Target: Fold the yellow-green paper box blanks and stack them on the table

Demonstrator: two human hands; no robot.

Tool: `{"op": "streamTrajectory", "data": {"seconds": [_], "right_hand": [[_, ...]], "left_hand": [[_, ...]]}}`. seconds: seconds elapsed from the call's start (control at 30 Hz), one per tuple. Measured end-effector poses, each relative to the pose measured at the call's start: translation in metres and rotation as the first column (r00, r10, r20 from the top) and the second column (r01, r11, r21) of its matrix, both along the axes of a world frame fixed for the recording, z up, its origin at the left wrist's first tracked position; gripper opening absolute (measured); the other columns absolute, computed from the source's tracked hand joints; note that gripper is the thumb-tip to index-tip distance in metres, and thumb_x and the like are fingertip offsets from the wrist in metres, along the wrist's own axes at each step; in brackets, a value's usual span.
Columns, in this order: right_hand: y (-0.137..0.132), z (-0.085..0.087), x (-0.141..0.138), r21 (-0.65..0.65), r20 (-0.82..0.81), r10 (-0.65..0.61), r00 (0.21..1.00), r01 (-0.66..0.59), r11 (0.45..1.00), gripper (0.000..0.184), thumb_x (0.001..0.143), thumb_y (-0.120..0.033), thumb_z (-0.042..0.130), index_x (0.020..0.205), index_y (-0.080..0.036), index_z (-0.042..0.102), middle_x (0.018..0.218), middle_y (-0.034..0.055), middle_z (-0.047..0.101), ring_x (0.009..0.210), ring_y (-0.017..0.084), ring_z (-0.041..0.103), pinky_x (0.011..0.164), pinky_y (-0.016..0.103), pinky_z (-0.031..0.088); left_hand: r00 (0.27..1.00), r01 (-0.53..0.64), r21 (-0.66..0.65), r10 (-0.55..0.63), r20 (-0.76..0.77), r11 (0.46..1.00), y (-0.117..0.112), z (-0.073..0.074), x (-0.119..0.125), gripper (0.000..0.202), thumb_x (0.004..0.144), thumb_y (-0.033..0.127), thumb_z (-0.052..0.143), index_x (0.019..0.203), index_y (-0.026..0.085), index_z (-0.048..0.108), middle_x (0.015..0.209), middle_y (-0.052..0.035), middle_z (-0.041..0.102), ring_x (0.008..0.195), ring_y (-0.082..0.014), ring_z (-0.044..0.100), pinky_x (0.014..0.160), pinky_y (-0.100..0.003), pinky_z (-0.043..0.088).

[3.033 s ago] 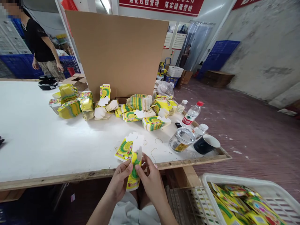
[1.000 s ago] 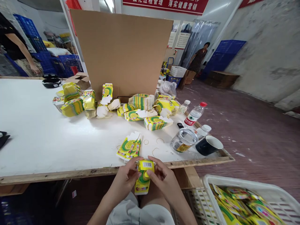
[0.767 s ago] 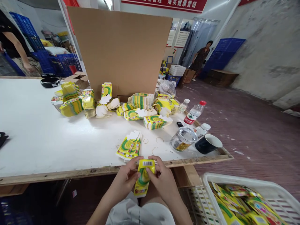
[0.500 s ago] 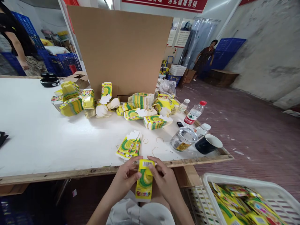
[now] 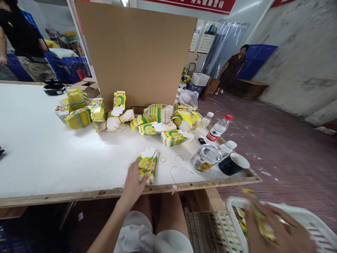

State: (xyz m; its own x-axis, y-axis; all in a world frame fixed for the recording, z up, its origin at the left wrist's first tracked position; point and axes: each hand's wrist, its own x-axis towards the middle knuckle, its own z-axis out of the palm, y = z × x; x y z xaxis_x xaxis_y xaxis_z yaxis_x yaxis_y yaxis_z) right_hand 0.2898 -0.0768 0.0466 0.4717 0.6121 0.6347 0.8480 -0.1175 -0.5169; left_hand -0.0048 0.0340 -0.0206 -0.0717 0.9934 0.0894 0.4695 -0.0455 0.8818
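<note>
My left hand rests at the left edge of a small stack of flat yellow-green cartons near the table's front edge. Its thumb and fingers are apart and touch the stack. Smeared by motion, my right hand is over the white plastic basket at the lower right, with a yellow carton in its fingers. More yellow packs lie in the basket, mostly hidden behind this hand.
Bundles of flat cartons line the foot of a tall cardboard sheet. On the table's right stand a clear jar, a dark mug and a red-capped bottle. Rubber bands lie nearby. Two people stand farther back.
The carton both hands held above my lap has gone right with my right hand, to the basket. My left hand has let go and moved up to the stack on the table.
</note>
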Motion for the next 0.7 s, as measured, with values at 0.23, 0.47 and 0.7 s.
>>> {"op": "streamTrajectory", "data": {"seconds": [0.23,0.47,0.7], "right_hand": [[0.009,-0.021,-0.019,-0.109,-0.158,0.195,0.968,-0.213,0.971,0.035,0.090,-0.050,0.058,0.101,-0.020,0.074,0.094,0.0136,0.073,0.081,0.031,0.068,0.073,0.044,0.055],[0.039,-0.034,-0.131,-0.030,-0.348,0.621,0.702,-0.671,0.741,0.043,0.093,-0.030,0.059,0.136,-0.029,0.057,0.137,0.0083,0.061,0.125,0.029,0.056,0.100,0.045,0.048],[0.034,-0.040,-0.133,0.049,-0.568,0.518,0.640,-0.601,0.798,0.032,0.089,-0.037,0.065,0.119,-0.025,0.064,0.111,0.0090,0.069,0.094,0.024,0.066,0.079,0.034,0.055]], "left_hand": [[0.993,-0.120,-0.071,0.118,-0.027,0.990,0.025,-0.016,-0.032,0.041,0.080,0.017,0.056,0.121,0.012,0.059,0.095,-0.0134,0.068,0.101,-0.0357,0.061,0.096,-0.056,0.040],[0.935,0.230,-0.013,-0.217,0.282,0.973,-0.037,0.028,-0.003,0.021,0.090,0.034,0.057,0.101,0.019,0.067,0.096,-0.0078,0.074,0.081,-0.0221,0.069,0.073,-0.029,0.053],[0.650,0.481,-0.051,-0.317,0.691,0.875,-0.062,0.033,0.019,0.032,0.084,0.041,0.072,0.108,0.019,0.072,0.101,-0.0084,0.075,0.091,-0.0223,0.068,0.084,-0.031,0.051]]}}
